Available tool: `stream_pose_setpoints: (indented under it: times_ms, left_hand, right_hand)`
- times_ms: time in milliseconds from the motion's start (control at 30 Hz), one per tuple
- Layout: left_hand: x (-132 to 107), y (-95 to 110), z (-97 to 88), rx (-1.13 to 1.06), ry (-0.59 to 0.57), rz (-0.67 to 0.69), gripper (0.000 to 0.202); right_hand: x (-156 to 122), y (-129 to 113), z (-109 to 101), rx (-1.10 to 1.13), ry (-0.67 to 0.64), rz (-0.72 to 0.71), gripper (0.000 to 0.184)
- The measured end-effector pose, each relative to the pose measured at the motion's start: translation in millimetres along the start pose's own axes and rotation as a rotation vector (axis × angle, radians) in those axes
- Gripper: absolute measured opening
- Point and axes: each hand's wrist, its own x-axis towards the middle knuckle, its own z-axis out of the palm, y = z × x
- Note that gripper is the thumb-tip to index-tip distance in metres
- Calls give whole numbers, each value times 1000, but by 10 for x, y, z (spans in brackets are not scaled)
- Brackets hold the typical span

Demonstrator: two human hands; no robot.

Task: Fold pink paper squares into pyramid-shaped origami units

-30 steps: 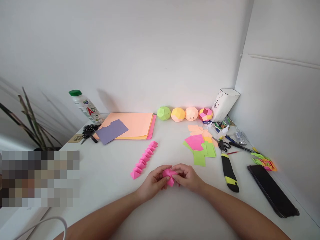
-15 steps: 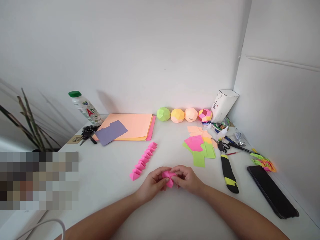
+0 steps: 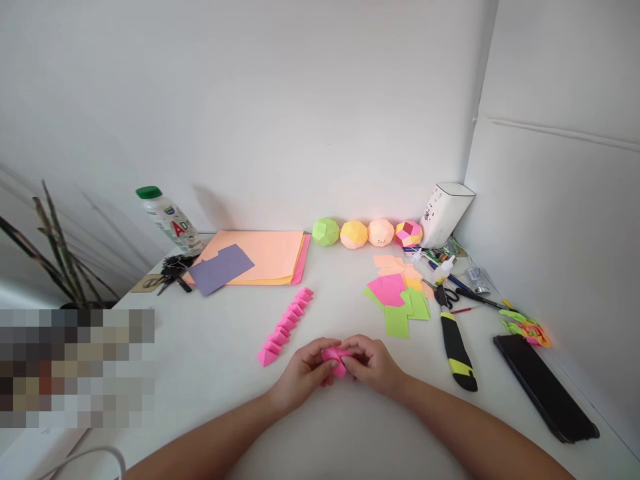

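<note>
Both my hands meet low on the white table (image 3: 220, 360), pinching one small folded pink paper piece (image 3: 334, 359) between them. My left hand (image 3: 306, 375) grips its left side with curled fingers. My right hand (image 3: 373, 365) pinches its right side, fingers closed over the folds. Most of the piece is covered by my fingertips. Just to the left lies a row of several folded pink paper units (image 3: 286, 325), running diagonally away from me.
Loose pink, green and orange paper squares (image 3: 400, 297) lie to the right, beside a black-and-yellow cutter (image 3: 458, 350), scissors (image 3: 445, 294) and a black phone (image 3: 544, 387). Paper balls (image 3: 367, 233), an orange sheet stack (image 3: 260, 257), a bottle (image 3: 167, 217) and keys (image 3: 173, 272) stand farther back.
My hands have turned and pressed the pink piece a little, so less of it shows. The view has tipped slightly; nothing else on the table has moved.
</note>
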Motion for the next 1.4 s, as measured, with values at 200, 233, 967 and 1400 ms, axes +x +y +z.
stream_pose_setpoints:
  times_ms: [200, 233, 967, 1400]
  left_hand:
    - [-4, 9, 12, 18, -1, 15, 32]
    - [-3, 9, 13, 26, 0, 20, 31]
    - [-12, 65, 29, 68, -15, 70, 19]
    - [2, -40, 5, 104, 68, 105, 19]
  right_hand:
    - [-3, -39, 18, -42, 9, -55, 13]
    - [-3, -43, 20, -51, 9, -68, 13]
    - [7, -42, 8, -95, -38, 8, 13]
    - [-25, -22, 26, -156, -20, -70, 23]
